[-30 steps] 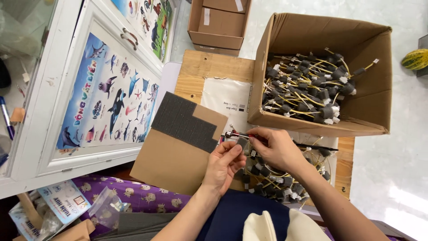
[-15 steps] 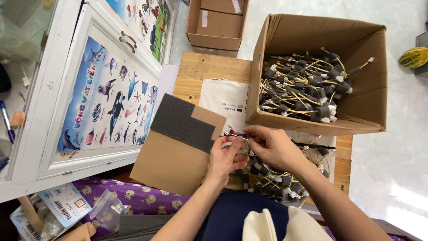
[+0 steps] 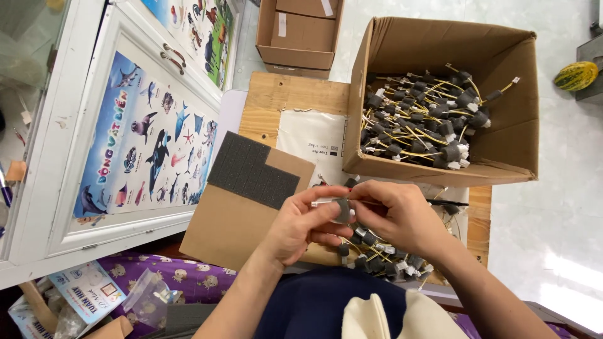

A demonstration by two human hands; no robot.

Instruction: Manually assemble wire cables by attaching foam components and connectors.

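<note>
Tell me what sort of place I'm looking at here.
Probably a home used for piecework assembly rather than a factory: a white cabinet with animal posters, a cardboard box full of small wired parts, and a wooden board as a work surface on the tiled floor.

Both hands [image 3: 352, 216] pinch a grey foam piece [image 3: 343, 209] over a wire pile [image 3: 383, 254].

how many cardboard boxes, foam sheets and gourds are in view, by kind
cardboard boxes: 2, the big one holding wired foam pieces, and a smaller one beyond the board
dark foam sheets: 1, on a cardboard piece
striped gourds: 1
total: 4
</note>
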